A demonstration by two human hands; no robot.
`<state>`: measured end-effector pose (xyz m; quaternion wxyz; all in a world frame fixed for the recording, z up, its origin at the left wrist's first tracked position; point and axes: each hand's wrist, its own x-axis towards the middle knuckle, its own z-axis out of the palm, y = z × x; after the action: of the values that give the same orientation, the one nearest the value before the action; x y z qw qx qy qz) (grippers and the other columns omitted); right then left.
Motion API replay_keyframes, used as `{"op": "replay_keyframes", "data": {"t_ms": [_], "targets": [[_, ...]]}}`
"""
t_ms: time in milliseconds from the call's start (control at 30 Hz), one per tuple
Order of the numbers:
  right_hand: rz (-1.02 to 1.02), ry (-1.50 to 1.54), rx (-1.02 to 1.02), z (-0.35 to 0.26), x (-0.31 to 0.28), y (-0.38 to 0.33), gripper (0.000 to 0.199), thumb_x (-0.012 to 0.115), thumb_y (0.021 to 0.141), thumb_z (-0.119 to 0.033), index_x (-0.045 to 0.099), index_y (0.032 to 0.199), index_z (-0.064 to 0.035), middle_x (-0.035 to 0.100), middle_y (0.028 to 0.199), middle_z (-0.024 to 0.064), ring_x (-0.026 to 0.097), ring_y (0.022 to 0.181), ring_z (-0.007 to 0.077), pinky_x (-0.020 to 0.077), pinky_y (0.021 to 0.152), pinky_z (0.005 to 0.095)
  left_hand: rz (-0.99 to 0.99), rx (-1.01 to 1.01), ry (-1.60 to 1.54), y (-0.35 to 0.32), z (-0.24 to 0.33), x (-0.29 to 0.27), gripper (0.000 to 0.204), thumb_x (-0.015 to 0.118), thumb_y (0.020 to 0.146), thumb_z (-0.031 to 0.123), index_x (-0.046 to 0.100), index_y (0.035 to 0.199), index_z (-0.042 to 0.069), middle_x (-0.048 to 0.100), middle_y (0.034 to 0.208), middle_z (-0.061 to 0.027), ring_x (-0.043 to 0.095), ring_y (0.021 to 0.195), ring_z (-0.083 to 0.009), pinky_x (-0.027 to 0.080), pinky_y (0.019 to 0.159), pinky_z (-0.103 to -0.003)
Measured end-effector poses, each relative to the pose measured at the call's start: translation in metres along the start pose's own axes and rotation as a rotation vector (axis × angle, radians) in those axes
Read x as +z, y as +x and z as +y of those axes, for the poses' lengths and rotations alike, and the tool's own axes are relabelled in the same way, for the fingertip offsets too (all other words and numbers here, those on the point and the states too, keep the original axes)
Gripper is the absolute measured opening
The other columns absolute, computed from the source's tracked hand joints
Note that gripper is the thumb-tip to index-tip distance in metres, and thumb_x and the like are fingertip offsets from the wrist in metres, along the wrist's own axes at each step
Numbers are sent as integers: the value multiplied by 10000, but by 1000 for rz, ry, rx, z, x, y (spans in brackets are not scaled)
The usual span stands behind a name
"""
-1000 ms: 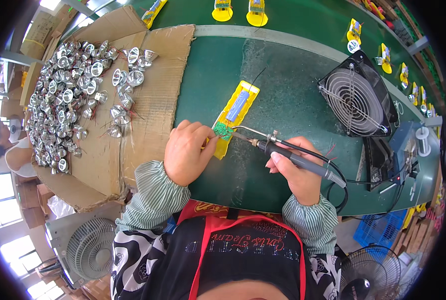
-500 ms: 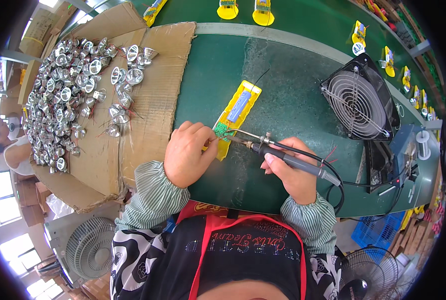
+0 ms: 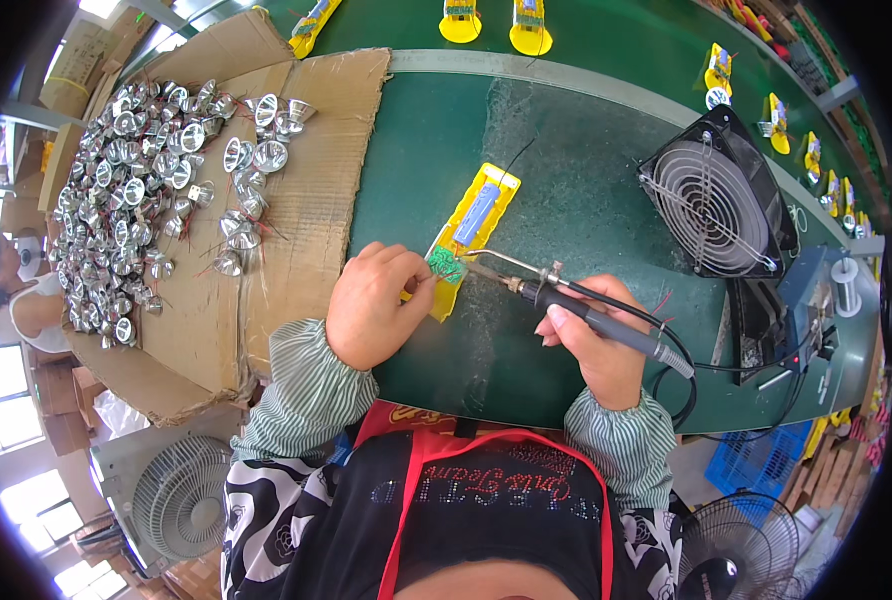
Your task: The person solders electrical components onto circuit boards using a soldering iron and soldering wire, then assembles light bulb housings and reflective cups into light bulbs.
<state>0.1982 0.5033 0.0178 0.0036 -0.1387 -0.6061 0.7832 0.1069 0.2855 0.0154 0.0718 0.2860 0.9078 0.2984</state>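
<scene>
A yellow plastic housing [image 3: 449,298] lies slantwise on the green bench, holding a blue cylindrical battery [image 3: 478,212] and a small green circuit board [image 3: 446,264]. My left hand [image 3: 378,305] is at the board's left edge, thumb and fingertips pinched together; what they grip is too small or hidden to make out. In my right hand [image 3: 598,345] is a soldering iron [image 3: 606,322] with a grey handle. Its tip points left, close to the board's right side. A thin metal feed tube [image 3: 511,264] runs along the iron, its bent end above the board.
Many silver reflector cups [image 3: 131,190] with wires lie on cardboard [image 3: 311,190] at left. A black framed fan [image 3: 711,205] stands at right, near a solder spool [image 3: 845,285] and a blue soldering station [image 3: 806,290]. More yellow housings [image 3: 531,30] sit on the far green surface.
My right hand has drawn the soldering iron slightly right, and its tip has backed off from the middle of the board. My left hand stays at the board.
</scene>
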Motion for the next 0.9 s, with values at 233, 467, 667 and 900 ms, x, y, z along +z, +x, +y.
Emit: {"op": "replay_keyframes", "data": {"t_ms": [233,467,667,900], "targets": [[18,-19,22,-1,-7,-6,148,613,792,6,527,902,53,622,783,118,628,674,146,533,567,249,7,6,-1,-1,2,-1,59,608,709,56,559,693,27,557,651,-84,508,631,-269,411,591,-375],[84,-19,25,-4,-14,-10,133,599,797,22,531,908,51,619,773,119,628,671,145,533,571,247,-24,-10,61,-8,5,-6,93,640,724,89,595,781,31,547,787,-103,508,750,-272,415,658,-367],[123,-23,21,-6,-26,-13,138,602,795,20,532,910,50,617,769,117,627,661,145,529,571,244,-79,92,170,-23,12,-10,321,692,712,154,574,987,38,521,1012,-136,524,892,-299,436,767,-379],[220,-46,31,-3,-46,-14,138,606,794,10,535,907,49,621,756,120,628,655,147,525,565,242,-122,89,69,48,15,15,413,681,716,153,522,1077,30,508,1061,-142,584,852,-304,478,742,-370]]}}
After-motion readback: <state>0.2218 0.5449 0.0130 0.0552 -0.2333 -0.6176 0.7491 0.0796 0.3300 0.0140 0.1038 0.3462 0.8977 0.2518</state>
